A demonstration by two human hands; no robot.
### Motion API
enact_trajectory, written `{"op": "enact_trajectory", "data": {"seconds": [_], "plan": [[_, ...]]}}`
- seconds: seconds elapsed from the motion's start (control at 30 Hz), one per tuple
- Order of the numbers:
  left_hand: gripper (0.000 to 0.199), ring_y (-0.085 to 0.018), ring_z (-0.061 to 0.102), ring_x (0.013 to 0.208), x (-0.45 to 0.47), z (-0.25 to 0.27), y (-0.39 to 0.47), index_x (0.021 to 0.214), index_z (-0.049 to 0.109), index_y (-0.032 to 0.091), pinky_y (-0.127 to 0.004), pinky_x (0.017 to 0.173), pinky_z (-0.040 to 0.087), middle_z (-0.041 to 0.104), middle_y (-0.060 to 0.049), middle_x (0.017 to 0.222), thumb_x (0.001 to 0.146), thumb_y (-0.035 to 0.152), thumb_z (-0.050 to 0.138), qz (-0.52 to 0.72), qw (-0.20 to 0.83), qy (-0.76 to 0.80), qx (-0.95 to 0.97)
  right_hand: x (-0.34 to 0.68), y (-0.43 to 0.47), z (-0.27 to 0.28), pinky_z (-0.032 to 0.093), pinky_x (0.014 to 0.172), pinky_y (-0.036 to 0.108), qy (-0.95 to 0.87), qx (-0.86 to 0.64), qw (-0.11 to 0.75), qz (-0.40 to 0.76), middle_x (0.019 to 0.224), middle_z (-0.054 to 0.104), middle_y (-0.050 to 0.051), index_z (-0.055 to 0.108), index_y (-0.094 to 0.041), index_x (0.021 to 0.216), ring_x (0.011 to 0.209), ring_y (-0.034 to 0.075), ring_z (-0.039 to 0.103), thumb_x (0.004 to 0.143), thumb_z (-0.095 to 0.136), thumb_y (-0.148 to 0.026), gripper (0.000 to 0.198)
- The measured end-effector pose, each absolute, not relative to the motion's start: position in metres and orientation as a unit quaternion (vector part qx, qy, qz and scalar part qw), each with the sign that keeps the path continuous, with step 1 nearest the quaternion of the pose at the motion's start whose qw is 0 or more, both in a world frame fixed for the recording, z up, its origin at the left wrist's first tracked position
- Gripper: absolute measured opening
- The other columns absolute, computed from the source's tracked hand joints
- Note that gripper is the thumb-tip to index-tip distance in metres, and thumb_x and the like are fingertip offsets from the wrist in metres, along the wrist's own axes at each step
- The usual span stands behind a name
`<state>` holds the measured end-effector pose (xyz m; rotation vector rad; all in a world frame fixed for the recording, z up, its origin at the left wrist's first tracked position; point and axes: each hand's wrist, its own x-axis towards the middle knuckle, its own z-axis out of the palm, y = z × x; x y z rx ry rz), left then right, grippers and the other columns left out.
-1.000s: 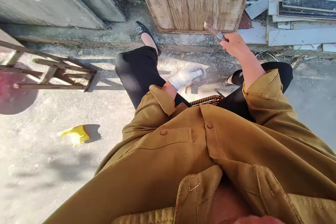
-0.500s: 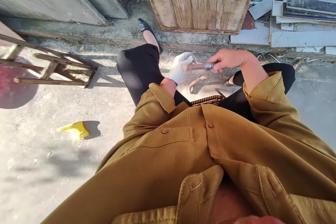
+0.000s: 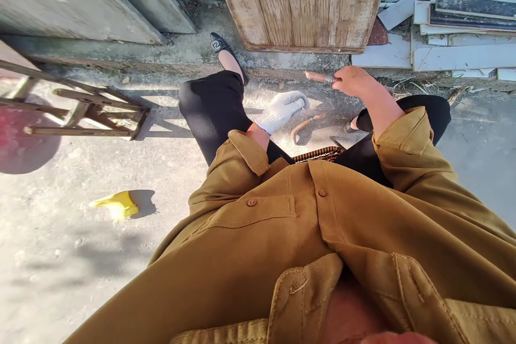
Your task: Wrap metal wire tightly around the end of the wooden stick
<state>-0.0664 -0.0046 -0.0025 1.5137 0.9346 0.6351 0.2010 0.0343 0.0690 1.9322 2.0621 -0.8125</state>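
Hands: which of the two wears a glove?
The left hand, in a white glove, nothing visibly in it; the bare right hand grips a brown handle with a metal band.

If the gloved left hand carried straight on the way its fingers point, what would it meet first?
The left hand points forward and right, just above the ground. First in that line is probably the concrete ground, short of the wooden door. The curved handle lies beside the line; depth is unclear.

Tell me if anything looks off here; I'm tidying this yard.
A yellow glove lies alone on the concrete, while the left hand wears a white one and the right hand is bare, gripping a brown tool handle.
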Motion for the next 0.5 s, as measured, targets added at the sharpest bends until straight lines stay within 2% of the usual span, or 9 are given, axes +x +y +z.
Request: {"op": "enact_trajectory", "data": {"seconds": [0.13, 0.23, 0.33, 0.5], "plan": [[0.016, -0.012, 0.045, 0.054, -0.071, -0.005, 0.001, 0.082, 0.073, 0.019, -0.028, 0.058, 0.034, 0.056, 0.001, 0.063, 0.095, 0.023, 0.065, 0.304, 0.576, 0.450, 0.610, 0.189, 0.024, 0.069, 0.047, 0.080, 0.037, 0.725, 0.499, 0.272, -0.389, 0.078, 0.068, 0.005, 0.076, -0.020, 0.086, 0.081, 0.023, 0.065, 0.099, 0.080, -0.028, 0.016], [0.018, -0.013, 0.046, 0.055, -0.067, -0.007, 0.004, 0.079, 0.072, 0.020, -0.028, 0.057, 0.034, 0.054, 0.001, 0.059, 0.096, 0.021, 0.065, 0.294, 0.549, 0.490, 0.611, 0.184, 0.018, 0.079, 0.045, 0.078, 0.033, 0.726, 0.388, 0.297, -0.484, 0.078, 0.067, 0.001, 0.078, -0.019, 0.090, 0.076, 0.018, 0.061, 0.099, 0.077, -0.029, 0.013], [0.021, -0.013, 0.048, 0.056, -0.061, -0.007, 0.007, 0.076, 0.069, 0.020, -0.028, 0.059, 0.037, 0.054, 0.002, 0.059, 0.096, 0.018, 0.064, 0.291, 0.532, 0.525, 0.597, 0.188, 0.016, 0.092, 0.045, 0.076, 0.030, 0.741, 0.336, 0.215, -0.539, 0.075, 0.062, -0.001, 0.074, -0.018, 0.089, 0.073, 0.015, 0.056, 0.099, 0.077, -0.034, 0.019], [0.019, -0.012, 0.048, 0.056, -0.052, 0.002, 0.000, 0.079, 0.067, 0.020, -0.026, 0.061, 0.041, 0.054, 0.003, 0.061, 0.098, 0.017, 0.064, 0.256, 0.573, 0.489, 0.606, 0.202, 0.024, 0.090, 0.046, 0.067, 0.028, 0.689, 0.475, -0.118, -0.534, 0.073, 0.059, 0.002, 0.063, -0.022, 0.089, 0.073, 0.017, 0.053, 0.104, 0.074, -0.047, 0.031]]}}
